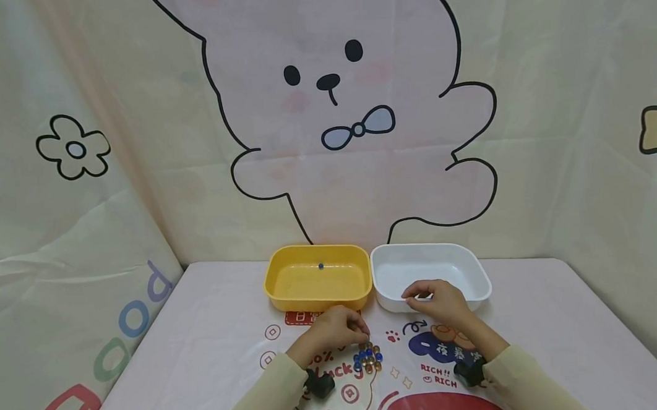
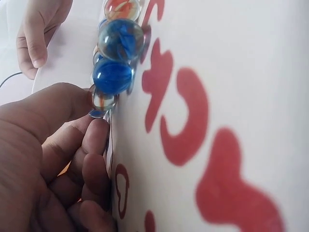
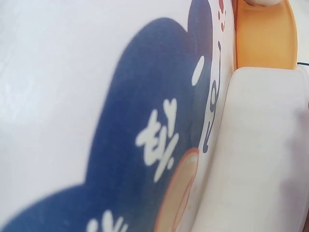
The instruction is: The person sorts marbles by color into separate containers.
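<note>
Several glass marbles [image 1: 367, 359], blue and amber, lie in a tight cluster on the printed tablecloth. At the cluster's far edge my left hand [image 1: 337, 328] pinches an amber-streaked clear marble [image 2: 103, 99] between thumb and index finger. The left wrist view shows blue marbles [image 2: 113, 76] right beside those fingertips. My right hand [image 1: 436, 298] hangs over the front rim of the white tray [image 1: 465, 266], fingers loosely bent. No marble shows between its fingers. One small blue marble [image 1: 320, 266] sits in the yellow tray [image 1: 288, 294].
The two trays stand side by side at the back of the table [image 1: 164, 362], against a printed cloth backdrop [image 1: 539, 188]. Similar cloth hangs at the left and right. Red and blue printed patterns cover the tablecloth's middle and front.
</note>
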